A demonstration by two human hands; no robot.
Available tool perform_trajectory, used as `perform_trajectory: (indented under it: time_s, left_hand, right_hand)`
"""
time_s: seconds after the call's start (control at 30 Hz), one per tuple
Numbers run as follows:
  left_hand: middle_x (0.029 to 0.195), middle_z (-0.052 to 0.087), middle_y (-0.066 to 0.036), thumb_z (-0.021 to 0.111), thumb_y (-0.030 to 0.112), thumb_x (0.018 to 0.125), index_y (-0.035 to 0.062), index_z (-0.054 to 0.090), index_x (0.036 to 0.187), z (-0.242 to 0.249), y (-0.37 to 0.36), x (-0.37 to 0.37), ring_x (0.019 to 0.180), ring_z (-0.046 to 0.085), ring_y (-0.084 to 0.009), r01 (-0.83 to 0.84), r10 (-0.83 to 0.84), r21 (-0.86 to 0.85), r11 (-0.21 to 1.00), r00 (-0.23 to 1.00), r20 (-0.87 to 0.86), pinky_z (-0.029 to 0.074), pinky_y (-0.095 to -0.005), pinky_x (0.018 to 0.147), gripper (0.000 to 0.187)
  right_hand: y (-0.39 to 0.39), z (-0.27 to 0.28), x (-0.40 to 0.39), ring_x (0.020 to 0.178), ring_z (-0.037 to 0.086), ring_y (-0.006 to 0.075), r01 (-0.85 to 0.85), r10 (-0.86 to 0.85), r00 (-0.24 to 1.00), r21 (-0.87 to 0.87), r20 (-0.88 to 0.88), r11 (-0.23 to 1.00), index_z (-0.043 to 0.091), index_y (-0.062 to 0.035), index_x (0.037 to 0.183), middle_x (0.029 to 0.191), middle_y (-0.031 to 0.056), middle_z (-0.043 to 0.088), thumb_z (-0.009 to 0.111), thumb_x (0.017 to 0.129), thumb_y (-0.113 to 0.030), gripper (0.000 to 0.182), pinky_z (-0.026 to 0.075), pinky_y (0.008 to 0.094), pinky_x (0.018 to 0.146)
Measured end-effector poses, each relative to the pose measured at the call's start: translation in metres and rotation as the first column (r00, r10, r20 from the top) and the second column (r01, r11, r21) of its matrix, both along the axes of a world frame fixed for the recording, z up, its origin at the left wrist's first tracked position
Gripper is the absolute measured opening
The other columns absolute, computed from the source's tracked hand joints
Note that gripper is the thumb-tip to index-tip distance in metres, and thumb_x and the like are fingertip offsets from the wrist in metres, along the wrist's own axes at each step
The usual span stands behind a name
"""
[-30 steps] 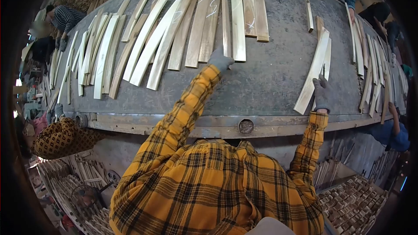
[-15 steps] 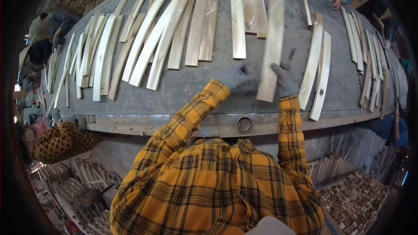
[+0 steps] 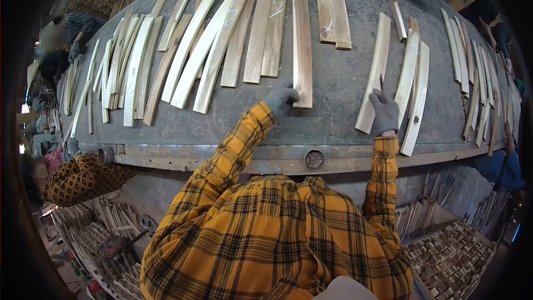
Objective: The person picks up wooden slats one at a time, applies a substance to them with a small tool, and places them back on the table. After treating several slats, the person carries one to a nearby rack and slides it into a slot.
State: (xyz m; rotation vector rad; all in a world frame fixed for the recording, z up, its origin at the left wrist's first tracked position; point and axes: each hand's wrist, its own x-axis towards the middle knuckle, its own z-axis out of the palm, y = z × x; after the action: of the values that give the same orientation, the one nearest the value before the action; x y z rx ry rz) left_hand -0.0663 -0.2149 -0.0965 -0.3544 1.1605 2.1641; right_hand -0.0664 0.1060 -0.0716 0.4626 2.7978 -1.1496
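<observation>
Gripping a grained brown plank, left gloved hand with curled fingers, right hand holding a thin dark stick

On my feed I saw a yellow-orange shirt with black plaid, long crinkled sleeves and grey gloves.

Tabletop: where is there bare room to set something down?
On the tabletop, a bare patch lies between the brown board at the left hand and the pale board by the right hand; another runs between the left slats and the near rim. Slats crowd both ends.
</observation>
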Motion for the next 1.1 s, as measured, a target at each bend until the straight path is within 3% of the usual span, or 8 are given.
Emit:
perform_trajectory:
  time_s: [0.17,0.4,0.43,0.53,0.67,0.87,1.0,1.1]
  left_hand:
    - [0.107,0.057,-0.023,0.044,-0.007,0.054,-0.007,0.036,0.13,-0.001,0.011,0.042,0.098,0.06,-0.0349,-0.078,0.016,0.347,0.935,0.984,0.177,0.05,-0.0426,0.09,0.076]
    - [0.104,0.061,-0.011,0.057,0.002,0.077,-0.0001,0.044,0.129,0.026,0.049,0.038,0.085,0.06,-0.0176,0.172,-0.175,-0.031,0.985,0.967,-0.185,0.051,-0.0287,0.076,0.053]
    - [0.101,0.062,-0.012,0.063,0.017,0.082,0.0021,0.044,0.129,0.026,0.051,0.029,0.086,0.061,-0.0164,0.283,-0.347,-0.217,0.934,0.86,-0.374,0.051,-0.0275,0.075,0.053]
    - [0.11,0.06,-0.014,0.066,0.017,0.081,0.0019,0.042,0.132,0.055,0.053,-0.021,0.095,0.06,-0.0191,0.356,-0.508,-0.594,0.721,0.855,-0.104,0.051,-0.0288,0.08,0.058]
    - [0.11,0.061,-0.017,0.068,0.038,0.076,0.0048,0.044,0.132,0.037,0.071,-0.112,0.1,0.061,-0.0246,-0.043,-0.38,-0.966,0.254,0.915,-0.14,0.048,-0.0362,0.088,0.069]
    - [0.13,0.044,-0.019,0.067,0.047,0.075,0.0033,0.038,0.13,0.023,0.118,-0.181,0.119,0.046,-0.0314,-0.056,-0.354,-0.994,0.091,0.931,-0.085,0.042,-0.0417,0.095,0.076]
    - [0.126,0.042,-0.017,0.069,0.048,0.073,0.003,0.035,0.13,0.026,0.119,-0.183,0.117,0.044,-0.0314,-0.061,-0.274,-0.995,0.074,0.958,-0.08,0.041,-0.0397,0.095,0.081]
    - [0.123,0.045,-0.016,0.069,0.042,0.074,0.0007,0.038,0.128,0.019,0.119,-0.187,0.116,0.046,-0.0304,-0.16,-0.241,-0.985,-0.065,0.96,-0.14,0.041,-0.0378,0.095,0.074]
  right_hand:
    - [-0.071,-0.011,-0.012,0.085,0.065,0.0178,-0.099,0.113,0.992,-0.208,0.058,0.973,0.065,-0.0037,0.106,0.089,0.0082,0.069,0.066,0.083,-0.032,0.036,0.05,0.0289,0.074]
    - [-0.11,0.034,-0.002,0.041,0.033,-0.0003,0.156,0.121,0.964,-0.873,0.236,0.462,0.058,0.004,0.107,0.068,-0.0022,0.056,0.061,0.086,-0.017,0.03,0.028,0.015,0.038]
    - [-0.084,0.034,-0.003,0.078,0.061,0.0119,-0.019,0.238,0.965,-0.878,0.109,0.478,0.055,0.005,0.116,0.091,0.0061,0.063,0.064,0.083,-0.016,0.04,0.049,0.0228,0.066]
    - [-0.034,0.044,0.013,0.088,0.061,0.0145,0.013,0.129,0.983,-0.75,0.13,0.661,0.053,0.0067,0.121,0.104,0.0099,0.063,0.064,0.082,-0.011,0.044,0.05,0.0236,0.073]
    - [0.034,0.055,0.036,0.09,0.06,0.0145,0.146,-0.143,0.988,-0.612,0.054,0.777,0.053,0.0063,0.121,0.105,0.0088,0.063,0.063,0.083,-0.011,0.043,0.048,0.024,0.077]
    - [0.114,0.038,0.06,0.08,0.059,0.0128,0.261,-0.337,0.941,-0.627,-0.003,0.734,0.057,0.0066,0.115,0.096,0.0066,0.065,0.062,0.086,-0.012,0.035,0.048,0.0239,0.072]
    - [0.086,0.089,0.06,0.078,0.06,0.0182,0.367,-0.41,0.911,0.367,0.044,0.855,0.06,0.0059,0.112,0.09,0.0111,0.066,0.067,0.082,-0.021,0.04,0.048,0.029,0.075]
    - [0.111,0.054,0.07,0.078,0.06,0.02,0.491,-0.453,0.869,0.233,-0.2,0.839,0.061,0.0028,0.112,0.086,0.0119,0.065,0.069,0.08,-0.024,0.043,0.047,0.0308,0.077]
